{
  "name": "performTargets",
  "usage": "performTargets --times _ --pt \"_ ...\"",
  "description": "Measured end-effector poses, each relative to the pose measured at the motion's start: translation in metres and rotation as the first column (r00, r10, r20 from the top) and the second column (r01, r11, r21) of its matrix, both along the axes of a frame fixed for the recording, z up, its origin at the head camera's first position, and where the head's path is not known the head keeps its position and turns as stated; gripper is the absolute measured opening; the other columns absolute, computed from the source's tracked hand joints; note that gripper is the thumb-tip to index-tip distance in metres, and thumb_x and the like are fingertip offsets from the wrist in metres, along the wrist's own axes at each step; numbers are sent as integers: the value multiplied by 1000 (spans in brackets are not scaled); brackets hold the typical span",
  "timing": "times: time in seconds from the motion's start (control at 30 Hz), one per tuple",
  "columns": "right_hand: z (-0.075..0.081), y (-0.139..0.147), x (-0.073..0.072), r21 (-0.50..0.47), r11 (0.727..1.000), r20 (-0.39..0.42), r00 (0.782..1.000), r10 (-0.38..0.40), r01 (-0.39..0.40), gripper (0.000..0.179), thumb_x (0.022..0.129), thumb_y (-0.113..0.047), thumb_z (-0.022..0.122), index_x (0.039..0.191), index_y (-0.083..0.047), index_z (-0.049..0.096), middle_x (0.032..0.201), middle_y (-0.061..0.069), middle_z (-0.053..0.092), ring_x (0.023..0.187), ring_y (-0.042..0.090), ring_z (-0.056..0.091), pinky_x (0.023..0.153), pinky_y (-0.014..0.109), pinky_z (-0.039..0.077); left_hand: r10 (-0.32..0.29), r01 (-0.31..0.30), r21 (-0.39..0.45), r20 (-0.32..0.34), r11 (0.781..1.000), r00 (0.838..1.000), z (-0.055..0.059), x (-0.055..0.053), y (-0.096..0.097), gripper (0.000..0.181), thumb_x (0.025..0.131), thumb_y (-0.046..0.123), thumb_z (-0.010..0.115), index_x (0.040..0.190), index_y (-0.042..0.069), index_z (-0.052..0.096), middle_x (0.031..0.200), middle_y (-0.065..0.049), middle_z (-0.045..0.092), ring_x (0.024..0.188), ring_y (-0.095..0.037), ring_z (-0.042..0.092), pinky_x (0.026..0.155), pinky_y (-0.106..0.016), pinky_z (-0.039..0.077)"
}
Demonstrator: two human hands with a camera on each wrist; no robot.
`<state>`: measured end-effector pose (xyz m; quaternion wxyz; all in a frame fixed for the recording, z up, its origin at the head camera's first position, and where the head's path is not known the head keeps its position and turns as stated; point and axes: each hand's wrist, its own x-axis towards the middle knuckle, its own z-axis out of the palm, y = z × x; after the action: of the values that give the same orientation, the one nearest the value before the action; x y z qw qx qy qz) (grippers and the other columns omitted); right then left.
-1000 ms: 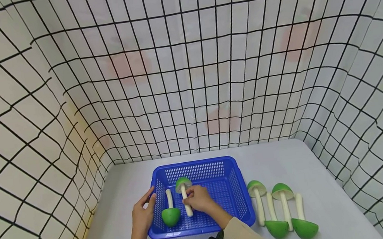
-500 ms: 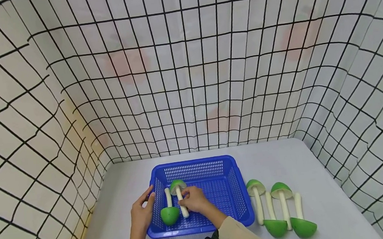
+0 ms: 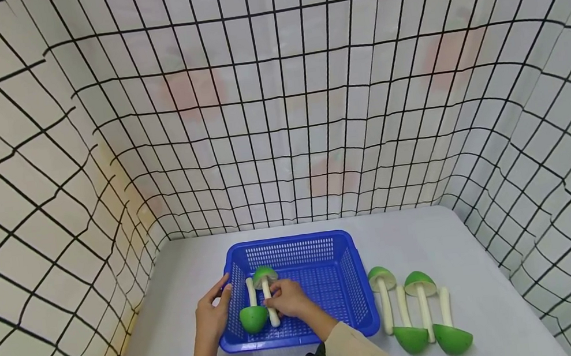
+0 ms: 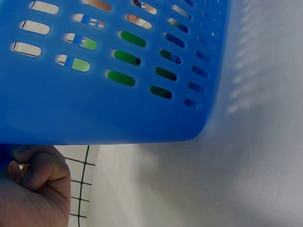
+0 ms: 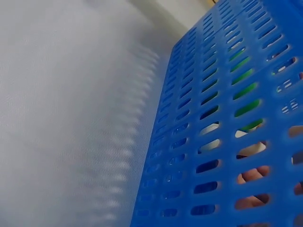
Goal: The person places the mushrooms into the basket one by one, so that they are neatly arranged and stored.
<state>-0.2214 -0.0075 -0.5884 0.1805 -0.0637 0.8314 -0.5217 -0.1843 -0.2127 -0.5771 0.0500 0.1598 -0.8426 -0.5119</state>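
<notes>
Two mushrooms are now closer together in the basket.

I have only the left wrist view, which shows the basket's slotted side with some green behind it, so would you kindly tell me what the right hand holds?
Observer: The right hand pinches a green-capped mushroom inside the blue basket.
Operator: Thank you; what lies beside it?
Observer: A second mushroom lies on its left, cap toward the person.
Operator: Is anything outside?
Observer: Yes, four more mushrooms lie on the white table, right of the basket.
</notes>
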Motion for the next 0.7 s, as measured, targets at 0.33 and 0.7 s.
performTargets --times 0.33,0.7 --pt "-1 0 1 -29 999 -5 1000 20 -21 36 85 -12 72 114 7 62 81 7 68 64 28 68 56 39 56 7 -7 -24 -14 1000 1000 -2 0 1 45 94 53 55 135 35 57 112 -12 62 83 -23 59 65 -27 49" --pt "2 6 3 25 1000 -92 996 -7 9 30 86 -13 71 109 5 65 87 10 70 68 23 67 56 31 53 2 -2 -40 -8 999 1000 -3 -1 1 46 94 55 53 136 36 56 112 -9 62 92 -25 58 71 -29 45"
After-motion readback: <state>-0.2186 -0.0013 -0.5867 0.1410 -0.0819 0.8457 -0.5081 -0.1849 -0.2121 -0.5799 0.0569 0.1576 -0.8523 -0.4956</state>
